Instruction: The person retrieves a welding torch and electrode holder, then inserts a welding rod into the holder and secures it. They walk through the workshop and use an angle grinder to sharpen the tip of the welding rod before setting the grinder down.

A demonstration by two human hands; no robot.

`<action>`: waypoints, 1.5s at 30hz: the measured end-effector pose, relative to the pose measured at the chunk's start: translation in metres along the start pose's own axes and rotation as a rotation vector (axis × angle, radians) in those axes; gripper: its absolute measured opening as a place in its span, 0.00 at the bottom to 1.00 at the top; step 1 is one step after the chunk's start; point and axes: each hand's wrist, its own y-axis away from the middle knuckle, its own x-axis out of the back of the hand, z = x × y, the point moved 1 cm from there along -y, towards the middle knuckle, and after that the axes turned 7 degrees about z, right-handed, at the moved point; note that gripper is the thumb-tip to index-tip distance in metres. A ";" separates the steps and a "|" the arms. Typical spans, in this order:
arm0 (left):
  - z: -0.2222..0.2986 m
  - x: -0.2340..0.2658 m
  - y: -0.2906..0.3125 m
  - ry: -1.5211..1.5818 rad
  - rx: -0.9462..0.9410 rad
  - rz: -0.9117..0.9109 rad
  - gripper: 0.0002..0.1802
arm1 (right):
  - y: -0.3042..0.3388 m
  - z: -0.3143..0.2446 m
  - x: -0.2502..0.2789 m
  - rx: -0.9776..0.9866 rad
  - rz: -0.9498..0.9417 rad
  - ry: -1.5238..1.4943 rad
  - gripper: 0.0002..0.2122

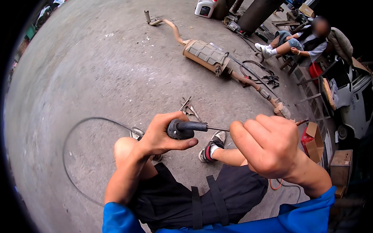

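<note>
The left hand [156, 134] is curled round a round black fitting [175, 130], its thumb along the near side, and a black rubber sleeve [194, 126] points from that fitting toward the right. A thin ridged metal rod [218, 128] runs out of the sleeve's mouth to the right hand [267, 146], which is closed in a fist on it — the two hands stand apart, with a short bare stretch of rod between them. Past the right fist a reddish-brown tip [302, 121] shows; whether it belongs to the same rod I cannot tell. All this is held up in front of the black shorts [167, 198], above the concrete floor [105, 81]. A dark cable [65, 147] loops over the floor at the left. Beyond the hands lie some metal hand tools [189, 108] and, farther off, a rusty exhaust muffler [205, 55] with its pipes, while another person [314, 45] sits at the upper right.
</note>
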 end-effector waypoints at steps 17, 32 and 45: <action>-0.004 0.004 -0.003 0.027 0.143 0.047 0.20 | -0.013 0.005 -0.017 -0.224 -0.009 -0.216 0.05; 0.011 -0.100 0.060 0.098 -0.040 -0.853 0.19 | 0.156 -0.098 -0.001 -0.340 -0.056 -0.162 0.08; 0.020 -0.159 0.107 -0.133 -0.333 -1.051 0.15 | 0.224 -0.201 -0.001 -0.693 -0.090 -0.542 0.08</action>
